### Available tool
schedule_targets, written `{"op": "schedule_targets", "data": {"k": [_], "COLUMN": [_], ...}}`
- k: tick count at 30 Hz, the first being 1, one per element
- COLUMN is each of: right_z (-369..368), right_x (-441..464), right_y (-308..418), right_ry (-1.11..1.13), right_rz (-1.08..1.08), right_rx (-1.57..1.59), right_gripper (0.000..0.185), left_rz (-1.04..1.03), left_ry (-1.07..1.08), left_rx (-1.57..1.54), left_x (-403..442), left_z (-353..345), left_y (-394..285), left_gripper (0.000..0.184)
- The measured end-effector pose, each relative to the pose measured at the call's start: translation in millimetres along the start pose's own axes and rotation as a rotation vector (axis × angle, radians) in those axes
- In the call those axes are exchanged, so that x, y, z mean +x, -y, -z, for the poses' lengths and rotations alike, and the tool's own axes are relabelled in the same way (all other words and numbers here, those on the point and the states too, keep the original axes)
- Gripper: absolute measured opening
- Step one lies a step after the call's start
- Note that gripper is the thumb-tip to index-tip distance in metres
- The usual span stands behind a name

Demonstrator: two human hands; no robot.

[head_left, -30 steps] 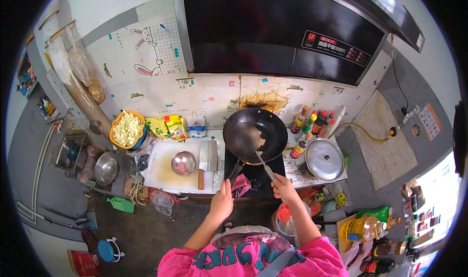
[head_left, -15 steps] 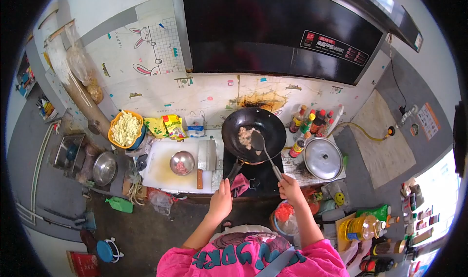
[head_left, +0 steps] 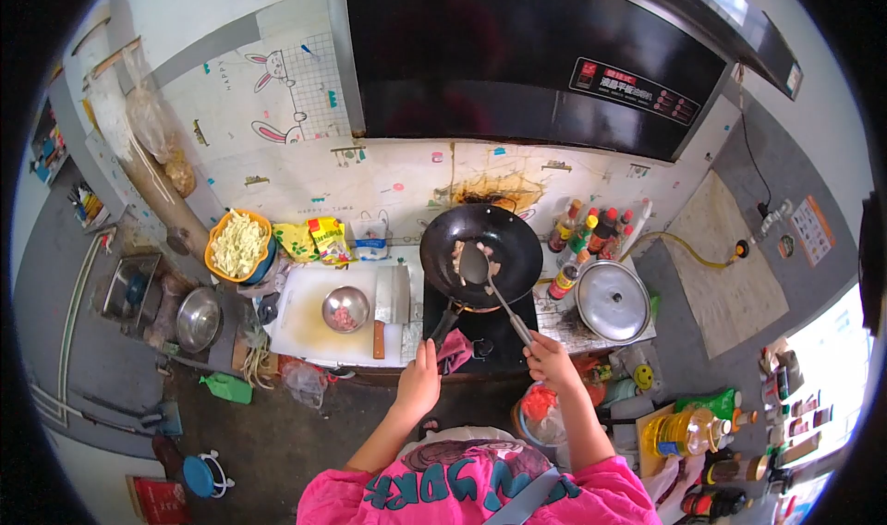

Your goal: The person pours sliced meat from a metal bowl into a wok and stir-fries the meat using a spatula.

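A black wok (head_left: 517, 248) sits on the stove (head_left: 504, 345), with pale pieces of meat (head_left: 457, 254) in it. My left hand (head_left: 420, 377) is closed around the wok's handle, beside a dark pink cloth (head_left: 454, 350). In my right hand (head_left: 552, 361) is the handle of a spatula (head_left: 501, 296). Its dark, broad head lies over the meat in the wok and hides part of it. Left of the stove, a steel bowl (head_left: 346, 296) with small pink pieces stands on a white cutting board (head_left: 300, 326), near a cleaver (head_left: 393, 294) with a wooden handle.
An orange basket (head_left: 218, 264) of pale sliced food stands at the left. Sauce bottles (head_left: 582, 234) and a lidded pot (head_left: 613, 300) are right of the wok. A black range hood (head_left: 517, 54) hangs above. A large oil bottle (head_left: 679, 433) stands at lower right.
The spatula head has moved left and slightly up within the wok, over the meat. My right hand has shifted a little left. My left hand and the wok look unmoved.
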State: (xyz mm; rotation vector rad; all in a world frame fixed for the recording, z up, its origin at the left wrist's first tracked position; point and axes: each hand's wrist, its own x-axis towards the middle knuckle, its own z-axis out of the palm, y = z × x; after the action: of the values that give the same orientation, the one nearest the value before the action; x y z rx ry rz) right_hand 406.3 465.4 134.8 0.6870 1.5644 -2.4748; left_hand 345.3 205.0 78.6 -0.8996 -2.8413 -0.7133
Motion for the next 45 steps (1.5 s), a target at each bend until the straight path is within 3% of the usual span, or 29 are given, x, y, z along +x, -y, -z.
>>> {"op": "schedule_targets", "data": {"k": [17, 35, 38, 45], "right_z": [-2.9, -15.5, -13.5, 13.9], "right_x": [-1.6, 7.5, 7.5, 3.2], "right_y": [-13.6, -18.3, -18.3, -4.2], "right_ry": [-0.121, -0.005, -0.113, -0.146], "right_rz": [0.035, 0.015, 0.017, 0.054], "right_rx": [-0.061, -0.155, -0.203, -0.189], "right_gripper": [0.041, 0.041, 0.047, 0.041], "left_rz": [0.011, 0.013, 0.002, 0.005], "left_ry": [0.005, 0.002, -0.013, -0.011], "left_rx": [-0.020, -0.019, -0.028, -0.015], "left_x": [-1.2, -0.4, -1.1, -0.7], "left_z": [4.1, 1.7, 1.9, 2.7], "left_y": [-2.3, -1.0, 0.2, -2.0], "left_gripper": [0.067, 0.064, 0.064, 0.065]}}
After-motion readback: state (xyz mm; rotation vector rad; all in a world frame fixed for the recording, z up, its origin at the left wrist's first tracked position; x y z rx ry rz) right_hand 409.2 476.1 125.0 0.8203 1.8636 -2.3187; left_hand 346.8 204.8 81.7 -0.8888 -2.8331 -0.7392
